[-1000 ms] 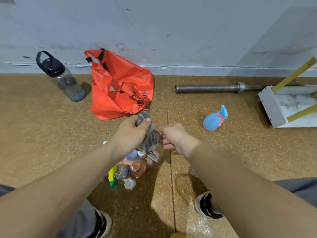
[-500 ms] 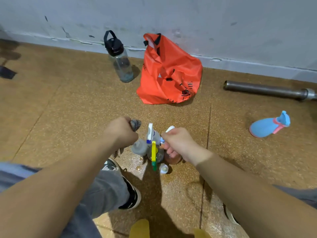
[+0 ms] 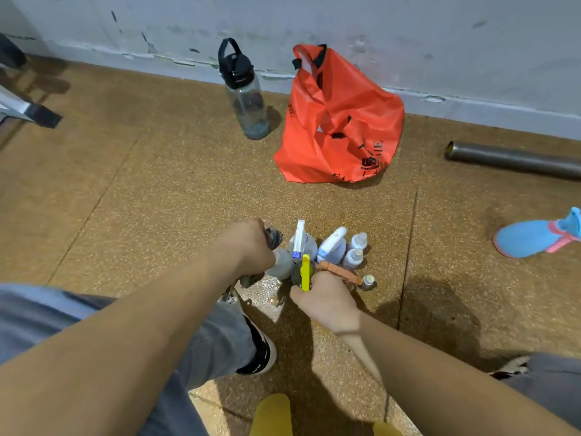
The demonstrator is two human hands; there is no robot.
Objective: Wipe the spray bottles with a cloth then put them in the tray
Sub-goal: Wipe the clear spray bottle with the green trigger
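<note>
On the speckled brown floor [image 3: 157, 184], a cluster of small spray bottles [image 3: 330, 250] stands upright just ahead of the person's two hands, near the middle of the view. The left hand [image 3: 248, 247] sits at the nine o'clock side of the cluster, fist closed around a dark grey cloth [image 3: 273, 237] whose end pokes out past the knuckles, just beside a grey rounded bottle [image 3: 283, 262]. The right hand [image 3: 327, 298] is at the six o'clock side, fingers curled around a bottle with a yellow trigger head [image 3: 305, 272]; whether its grip also takes in the brown trigger [image 3: 339, 272] of the bottle beside it cannot be told. Behind these stand a white bottle with a blue-tipped nozzle [image 3: 298, 240], a white and blue bottle [image 3: 333, 243] and two small clear bottles with white caps [image 3: 356, 250]. At three o'clock, well apart from the cluster, a light blue spray bottle with a pink collar [image 3: 534, 237] lies on its side. At twelve o'clock an orange plastic bag [image 3: 339, 121] slumps near the pale wall [image 3: 314, 23], with a clear water bottle with a black lid [image 3: 245, 92] just beside it at its nine o'clock side. A grey metal pipe [image 3: 515, 160] lies at two o'clock. A black and white shoe [image 3: 261, 350] rests under the left forearm. No tray can be made out.
</note>
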